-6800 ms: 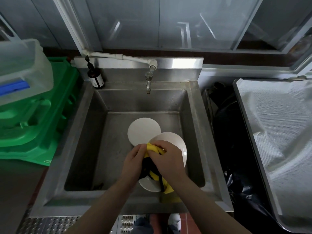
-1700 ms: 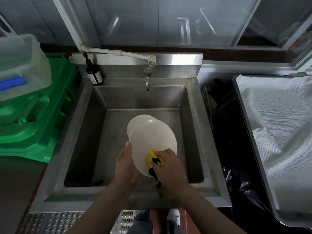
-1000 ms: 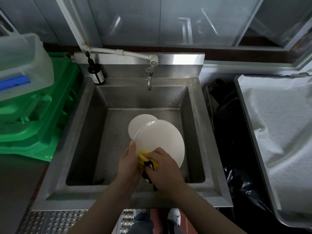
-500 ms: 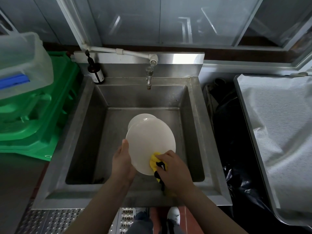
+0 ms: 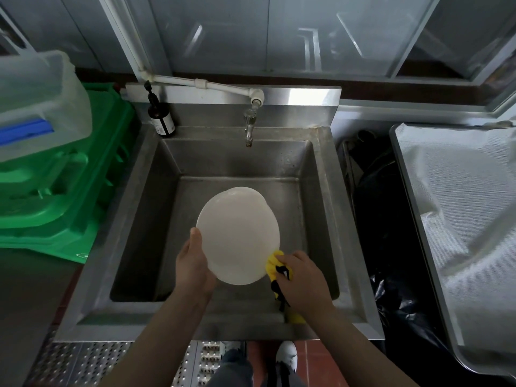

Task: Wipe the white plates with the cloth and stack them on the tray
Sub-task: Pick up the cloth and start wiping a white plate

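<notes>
Over the sink [image 5: 321, 169], left hand [image 5: 194, 268] is gripping the white plate [image 5: 237, 236] by its edge; right hand [image 5: 303, 277] is clutching the yellow cloth [image 5: 275, 263] against its rim.

A steel sink [image 5: 321, 219] fills the centre, its tap [image 5: 249, 127] at twelve o'clock fed by a white pipe [image 5: 206, 84]. A dark pump bottle [image 5: 160, 115] stands on the rim at eleven. Green crates [image 5: 64, 191] sit stacked at nine, a clear plastic bin [image 5: 36, 90] on top. A black bag [image 5: 388, 219] lies at three.
</notes>
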### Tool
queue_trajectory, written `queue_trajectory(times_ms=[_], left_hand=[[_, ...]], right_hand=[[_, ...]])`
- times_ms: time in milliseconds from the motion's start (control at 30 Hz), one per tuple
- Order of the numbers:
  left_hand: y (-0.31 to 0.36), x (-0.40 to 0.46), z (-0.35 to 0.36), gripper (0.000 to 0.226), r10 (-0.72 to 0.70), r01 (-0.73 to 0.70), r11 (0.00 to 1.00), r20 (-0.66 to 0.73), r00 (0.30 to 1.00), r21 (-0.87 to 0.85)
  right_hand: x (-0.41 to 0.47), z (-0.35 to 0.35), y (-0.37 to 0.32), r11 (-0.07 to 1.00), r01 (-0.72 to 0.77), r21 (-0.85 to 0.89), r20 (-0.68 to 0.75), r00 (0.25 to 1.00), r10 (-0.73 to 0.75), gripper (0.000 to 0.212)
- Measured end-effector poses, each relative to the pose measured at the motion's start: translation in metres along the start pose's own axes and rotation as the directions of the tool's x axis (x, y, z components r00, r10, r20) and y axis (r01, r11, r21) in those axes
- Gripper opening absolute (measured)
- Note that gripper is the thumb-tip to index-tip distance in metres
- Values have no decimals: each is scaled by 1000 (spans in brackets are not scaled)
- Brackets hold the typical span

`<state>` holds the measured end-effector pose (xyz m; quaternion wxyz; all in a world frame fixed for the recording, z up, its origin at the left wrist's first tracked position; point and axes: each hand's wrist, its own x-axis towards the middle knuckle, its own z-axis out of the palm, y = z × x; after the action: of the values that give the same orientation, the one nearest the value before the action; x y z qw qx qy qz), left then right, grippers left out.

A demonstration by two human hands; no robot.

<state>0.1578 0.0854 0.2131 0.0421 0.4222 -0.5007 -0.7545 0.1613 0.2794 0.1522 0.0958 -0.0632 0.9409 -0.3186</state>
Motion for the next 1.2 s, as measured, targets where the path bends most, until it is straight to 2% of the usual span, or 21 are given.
queue_trajectory(times_ms=[300,600,900,1067,1200], left_hand=[[-2,0,4,29,5,-8,998,-45,999,-70],[-3,-5,8,33,-47,43,998,-105,993,-40],[-5,-10,8,36,17,-14,999,-77,997,34],[-7,-9,8,44,5,1,996,-74,997,86],[-5,-10,8,47,-7,11,998,-56,998,64]], right_hand=[[-2,6,-14,1000,21,20,-2,1000,-21,36],[-6,18,-29,996,83,33,9,996,-84,31],[-6,18,-54,985,160,66,41,986,-163,33],[-4,23,-70,965,217,150,22,975,-223,33],[-3,22,-77,944,240,227,27,967,-253,37]])
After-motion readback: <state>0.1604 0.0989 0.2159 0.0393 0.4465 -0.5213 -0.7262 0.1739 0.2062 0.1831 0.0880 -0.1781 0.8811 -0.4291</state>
